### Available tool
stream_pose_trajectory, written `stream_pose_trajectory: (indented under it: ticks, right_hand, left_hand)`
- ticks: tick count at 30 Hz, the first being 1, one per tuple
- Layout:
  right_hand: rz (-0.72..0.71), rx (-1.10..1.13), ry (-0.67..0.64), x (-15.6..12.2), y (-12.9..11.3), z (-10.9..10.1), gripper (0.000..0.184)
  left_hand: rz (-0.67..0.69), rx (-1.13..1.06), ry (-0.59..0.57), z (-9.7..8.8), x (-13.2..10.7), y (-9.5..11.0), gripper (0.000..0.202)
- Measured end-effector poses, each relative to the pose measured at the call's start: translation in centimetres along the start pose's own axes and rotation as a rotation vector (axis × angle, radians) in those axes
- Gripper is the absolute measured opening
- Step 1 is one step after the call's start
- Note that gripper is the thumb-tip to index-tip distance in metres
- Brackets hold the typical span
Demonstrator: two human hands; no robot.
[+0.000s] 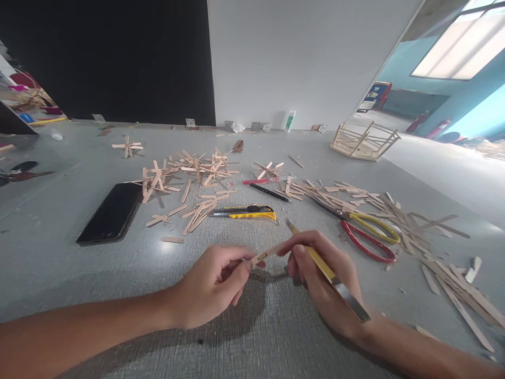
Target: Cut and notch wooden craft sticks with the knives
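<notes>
My left hand (221,281) is closed, its thumb and fingers pinching one end of a short wooden craft stick (269,255) with a small dark mark on it. The stick's far end meets the fingertips of my right hand (325,273). Across that hand, between thumb and fingers, lies a slim yellow tool with a flat metal end (322,265); its exact kind is unclear. Just beyond both hands, a yellow-and-black utility knife (244,212) rests on the grey table (130,284). Red-and-yellow-handled scissors (366,237) lie to the right of it.
Joined craft sticks (205,166) and loose sticks (461,287) are scattered around. A black phone (110,213) lies left, a black pen (270,192) in the middle. At the back stand a glue tube (290,121) and a stick frame (363,142), before an upright panel (307,58).
</notes>
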State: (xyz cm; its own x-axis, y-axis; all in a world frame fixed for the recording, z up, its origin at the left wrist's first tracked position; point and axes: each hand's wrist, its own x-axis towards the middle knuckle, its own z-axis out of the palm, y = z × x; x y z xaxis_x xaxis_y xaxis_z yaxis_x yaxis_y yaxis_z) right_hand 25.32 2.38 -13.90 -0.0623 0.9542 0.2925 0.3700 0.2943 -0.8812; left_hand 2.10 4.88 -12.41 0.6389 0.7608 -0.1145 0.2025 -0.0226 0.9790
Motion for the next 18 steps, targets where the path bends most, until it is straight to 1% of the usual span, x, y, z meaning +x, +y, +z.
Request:
stream_pose_trajectory:
  ticks: [2, 4, 6, 8, 10, 14, 15, 18]
  right_hand:
    - [0.085, 0.023, -0.154, 0.3, -0.4, -0.3, 0.031]
    - [0.129, 0.097, -0.3, 0.6, -0.7, -0.6, 0.039]
    - [0.118, 0.163, -0.425, 0.8, -0.8, -0.9, 0.047]
    - [0.091, 0.204, -0.538, 0.7, -0.9, -0.9, 0.05]
    - [0.138, 0.26, -0.581, 0.4, -1.0, -0.8, 0.05]
    - [0.363, 0.466, -0.534, -0.6, -1.3, -0.4, 0.051]
    - [0.394, 0.502, -0.531, -0.7, -1.4, -0.3, 0.05]
    - [0.424, 0.563, -0.548, -0.7, -1.5, -0.2, 0.045]
  left_hand:
    - [0.009, 0.033, -0.046, -0.1, 0.0, 0.1, 0.035]
    - [0.012, 0.047, -0.082, -0.2, 0.0, 0.0, 0.038]
    - [0.005, 0.029, -0.122, -0.3, 0.0, -0.1, 0.04]
    - [-0.018, -0.026, -0.161, -0.4, 0.0, 0.0, 0.042]
    - [-0.048, -0.091, -0.194, -0.4, -0.1, 0.2, 0.043]
    - [-0.129, -0.208, -0.276, -0.2, -0.4, 0.9, 0.045]
    - [-0.14, -0.224, -0.286, -0.2, -0.5, 0.9, 0.045]
    - [-0.145, -0.231, -0.285, -0.4, -0.4, 0.8, 0.044]
